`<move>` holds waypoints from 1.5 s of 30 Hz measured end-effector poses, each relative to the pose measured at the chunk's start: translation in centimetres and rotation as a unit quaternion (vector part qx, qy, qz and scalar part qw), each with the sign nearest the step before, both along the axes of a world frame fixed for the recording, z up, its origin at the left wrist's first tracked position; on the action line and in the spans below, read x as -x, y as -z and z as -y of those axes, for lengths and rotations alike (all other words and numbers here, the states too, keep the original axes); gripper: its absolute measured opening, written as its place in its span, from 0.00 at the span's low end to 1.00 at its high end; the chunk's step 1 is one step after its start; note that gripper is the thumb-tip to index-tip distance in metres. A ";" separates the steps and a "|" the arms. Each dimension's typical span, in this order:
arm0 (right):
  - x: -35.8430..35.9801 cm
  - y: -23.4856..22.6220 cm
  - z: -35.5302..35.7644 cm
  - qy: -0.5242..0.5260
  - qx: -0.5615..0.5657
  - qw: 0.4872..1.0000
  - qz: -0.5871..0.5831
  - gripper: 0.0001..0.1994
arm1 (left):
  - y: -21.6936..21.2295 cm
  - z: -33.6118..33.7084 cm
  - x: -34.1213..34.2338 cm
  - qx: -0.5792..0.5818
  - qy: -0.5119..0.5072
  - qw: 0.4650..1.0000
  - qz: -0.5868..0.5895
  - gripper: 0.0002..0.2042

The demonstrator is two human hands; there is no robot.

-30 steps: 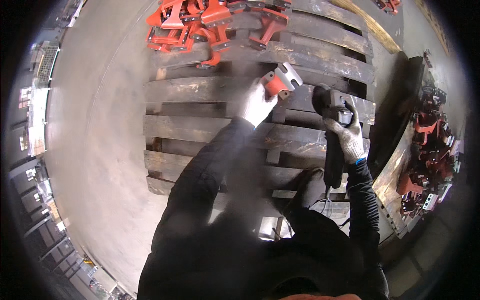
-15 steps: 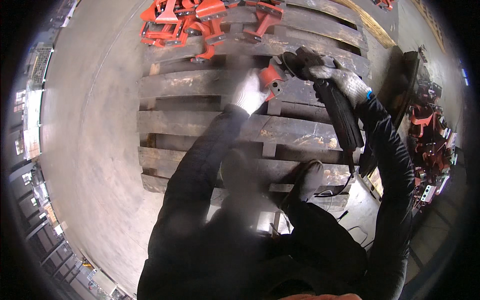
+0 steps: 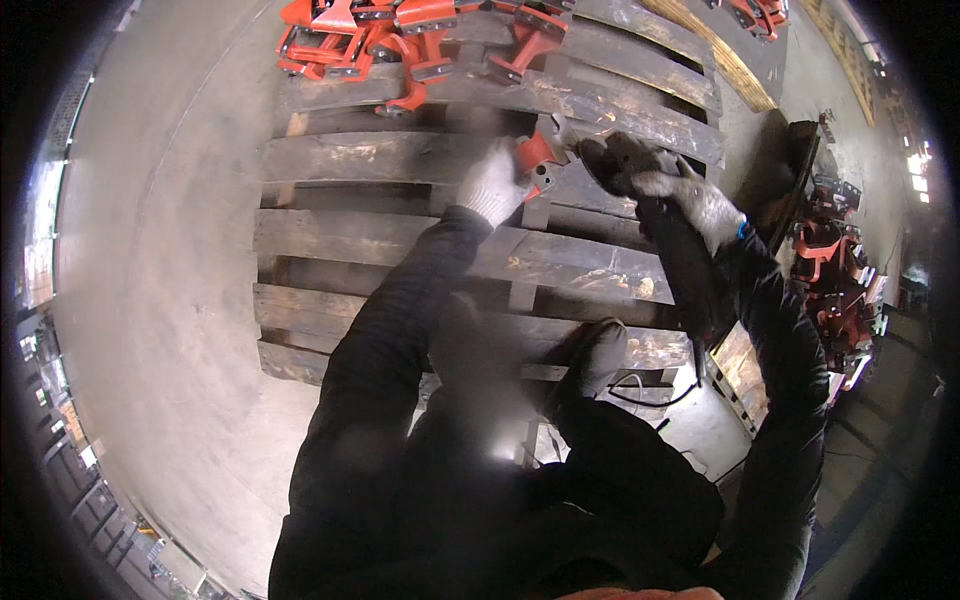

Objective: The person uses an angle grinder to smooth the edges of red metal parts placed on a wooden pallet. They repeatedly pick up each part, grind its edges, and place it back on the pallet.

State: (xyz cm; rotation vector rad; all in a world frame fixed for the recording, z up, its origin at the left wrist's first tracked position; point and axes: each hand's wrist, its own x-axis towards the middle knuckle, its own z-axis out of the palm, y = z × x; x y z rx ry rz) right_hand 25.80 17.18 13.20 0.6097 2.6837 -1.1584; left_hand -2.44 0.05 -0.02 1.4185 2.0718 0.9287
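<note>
My left hand [image 3: 492, 187], in a white knit glove, is closed on a small red-orange metal bracket [image 3: 541, 160] with holes in its near face. It holds the bracket over the wooden pallet [image 3: 400, 237]. My gloved right hand [image 3: 692, 200] grips a dark angle grinder [image 3: 682, 255] around its front end. The grinder's body slants down toward my right forearm, and a cord trails from its rear. Its disc faces the bracket, just to the right of it; I cannot tell whether they touch. A blur covers part of the picture near my left hand.
Several red-orange brackets [image 3: 415, 45] lie heaped at the pallet's far left. More red and dark metal parts [image 3: 835, 270] are piled at the right, beyond a dark upright board [image 3: 795, 180]. A wooden beam [image 3: 725, 50] lies at the far right. My shoe [image 3: 607, 345] rests on the pallet.
The grinder has shifted slightly down, its disc turned more toward the bracket. My left hand keeps its hold on the bracket. The whole view has shifted a little.
</note>
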 end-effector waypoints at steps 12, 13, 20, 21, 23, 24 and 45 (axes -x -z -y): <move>6.7 -5.1 6.8 0.292 -0.062 0.953 0.049 0.44 | -1.1 -0.6 -0.3 0.084 -0.014 0.996 -0.008 0.23; 6.8 -5.1 6.7 0.290 -0.051 0.955 0.043 0.44 | -1.3 -0.7 -0.5 0.085 -0.017 0.996 -0.013 0.22; 5.9 -5.4 5.7 0.275 0.020 0.960 0.044 0.46 | -1.4 -0.6 -0.5 0.059 -0.014 0.998 -0.016 0.21; 5.6 -5.2 5.6 0.273 -0.003 0.961 0.047 0.46 | -1.4 -0.8 -0.6 0.059 -0.014 0.998 -0.016 0.21; 4.8 -4.4 5.6 0.269 -0.045 0.961 0.047 0.46 | -0.2 -1.1 -0.7 0.045 -0.014 0.999 -0.021 0.20; 5.1 -4.3 5.5 0.262 -0.035 0.964 0.040 0.45 | 0.9 -1.2 -0.8 0.039 -0.014 0.999 -0.025 0.20; 8.7 -3.9 3.5 0.198 -0.031 0.980 -0.018 0.43 | 6.0 -2.2 -0.2 -0.022 0.047 0.993 -0.110 0.20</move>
